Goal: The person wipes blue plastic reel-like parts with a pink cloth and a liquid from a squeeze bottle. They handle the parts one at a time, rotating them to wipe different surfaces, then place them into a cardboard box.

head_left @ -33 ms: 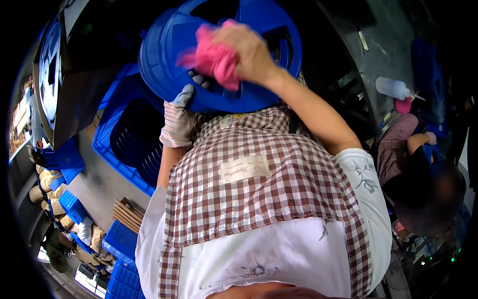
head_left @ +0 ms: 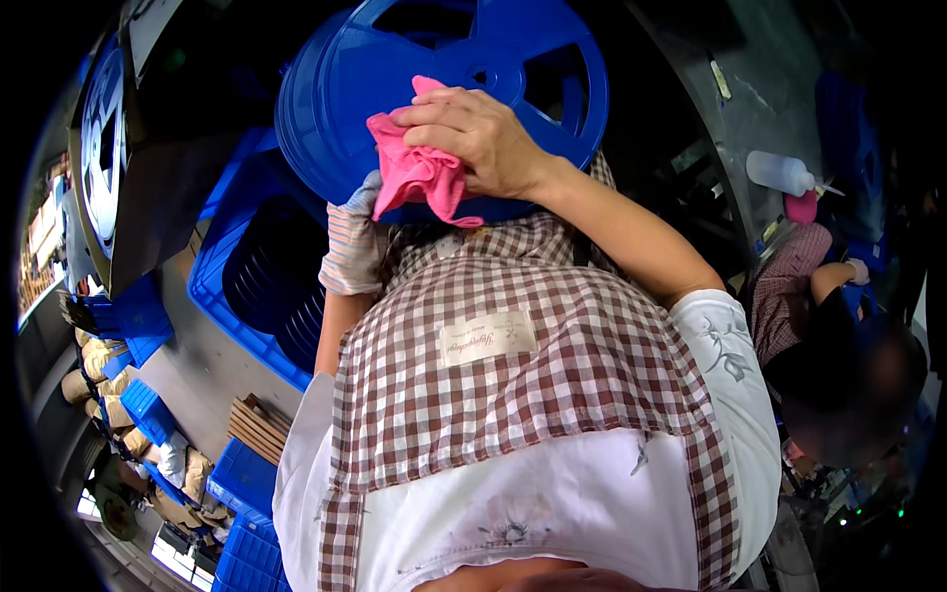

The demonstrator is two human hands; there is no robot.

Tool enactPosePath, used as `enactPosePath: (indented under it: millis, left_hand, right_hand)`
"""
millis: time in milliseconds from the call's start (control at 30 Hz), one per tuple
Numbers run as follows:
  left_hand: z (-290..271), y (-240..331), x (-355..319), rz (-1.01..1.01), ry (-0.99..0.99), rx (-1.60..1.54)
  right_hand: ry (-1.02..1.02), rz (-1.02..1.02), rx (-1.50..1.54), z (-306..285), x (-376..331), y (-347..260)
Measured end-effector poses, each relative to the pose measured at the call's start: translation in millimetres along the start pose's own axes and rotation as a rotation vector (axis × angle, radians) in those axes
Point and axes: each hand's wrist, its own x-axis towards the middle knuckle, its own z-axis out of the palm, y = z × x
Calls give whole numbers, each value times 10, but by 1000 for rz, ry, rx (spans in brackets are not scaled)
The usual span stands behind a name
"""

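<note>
A large blue plastic reel with cut-out openings is held tilted in front of my checked apron. My left hand, in a striped knit glove with grey fingertips, grips its near left rim; the pink cloth hides part of those fingers. My bare right hand is closed on a crumpled pink cloth. It presses the cloth against the reel's face near the lower rim, close to the gloved hand. One corner of the cloth hangs over the rim toward the apron.
A blue crate holding dark, ribbed round pieces stands at the left. Beyond it is a box beside a shiny reel. Blue bins lie lower left. At right are a squeeze bottle and another person's gloved hand.
My right hand has moved the pink cloth down and toward the reel's near rim, now covering the left fingertips. The reel has shifted slightly, showing its centre hole.
</note>
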Motion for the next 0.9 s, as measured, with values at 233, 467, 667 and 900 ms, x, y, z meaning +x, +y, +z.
enactPosePath:
  millis: [233,467,667,900]
  left_hand:
    - [45,-10,53,-148,-130,-224]
    - [11,-62,18,-116,5,-309]
    - [149,56,78,-120,32,-270]
    - [126,66,201,-174,63,-281]
  right_hand:
    - [366,908,-139,-180,17,2008]
    - [162,146,-8,-29,-324,452]
    - [112,172,-33,-207,-721,-113]
    - [256,417,-68,-163,-866,3]
